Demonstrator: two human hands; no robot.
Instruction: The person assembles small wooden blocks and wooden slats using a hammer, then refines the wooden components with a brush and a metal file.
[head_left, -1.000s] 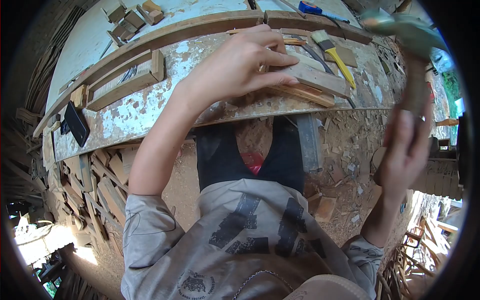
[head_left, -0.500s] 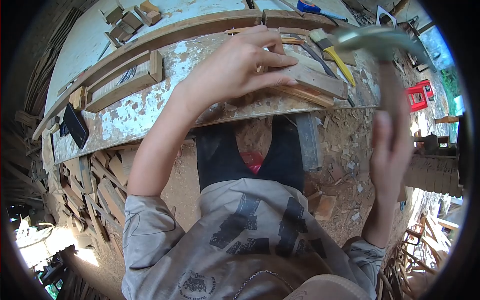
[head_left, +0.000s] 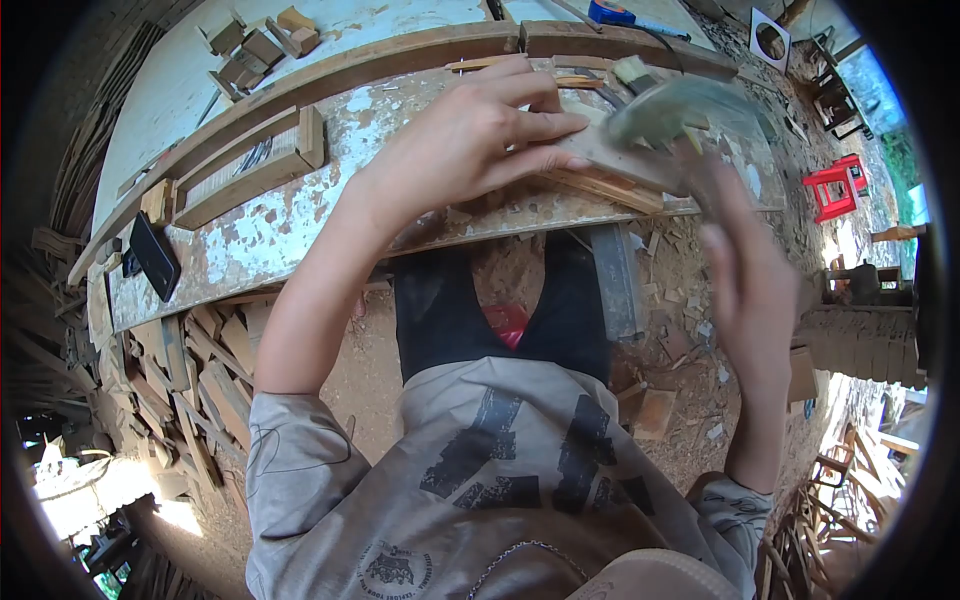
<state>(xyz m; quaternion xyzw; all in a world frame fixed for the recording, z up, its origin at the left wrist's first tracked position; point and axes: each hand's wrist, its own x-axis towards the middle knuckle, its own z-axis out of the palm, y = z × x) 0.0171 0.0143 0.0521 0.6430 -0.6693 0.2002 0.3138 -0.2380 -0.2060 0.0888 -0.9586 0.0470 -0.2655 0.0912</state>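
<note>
My left hand (head_left: 500, 125) is closed on a wooden piece (head_left: 622, 158) near the front edge of the workbench, thumb and forefinger along its side. Beneath it lies another wooden strip (head_left: 612, 190), its end showing. In my right hand (head_left: 752, 290) is the wooden handle of a hammer (head_left: 725, 195), smeared by motion. The hammer's metal head overlaps the right end of the wooden piece in this view. A brush (head_left: 630, 70) lies behind, partly hidden by the hammer head.
The paint-flecked workbench (head_left: 355, 160) carries a narrow wooden box (head_left: 245, 170) with nails, a dark phone (head_left: 154, 257), small wood blocks (head_left: 250, 55) and a blue tape measure (head_left: 611, 12). A long wooden rail (head_left: 400, 50) crosses it. Offcuts (head_left: 210, 380) lie below left; a red stool (head_left: 833, 190) stands right.
The hammer has swung down and left, its head now over the right end of the wooden piece. My right hand moved left with it. My left hand stays in place.
</note>
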